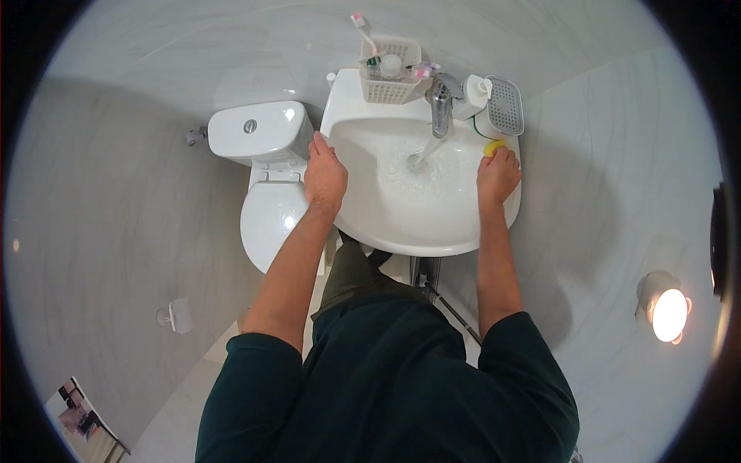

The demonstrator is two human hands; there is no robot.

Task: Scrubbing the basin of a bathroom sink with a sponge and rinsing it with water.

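A white ceramic washbasin [399,231] is in front of me, with water running from the chrome faucet [441,110] into its bowl. My right hand [500,178] is on the right rim, with a yellow sponge [495,147] held at its fingertips. Much of the sponge is hidden by the fingers. At the left rim, my left hand [326,176] has its fingers extended and nothing visible in it. Whether its underside touches the rim cannot be seen.
A white toilet [272,220] adjoins the basin on the left. Along the back ledge are a plastic basket [389,92] with toothbrushes, a white pump bottle [472,98] and a container with a grey perforated top [505,107]. A lit lamp [668,315] is at the right wall.
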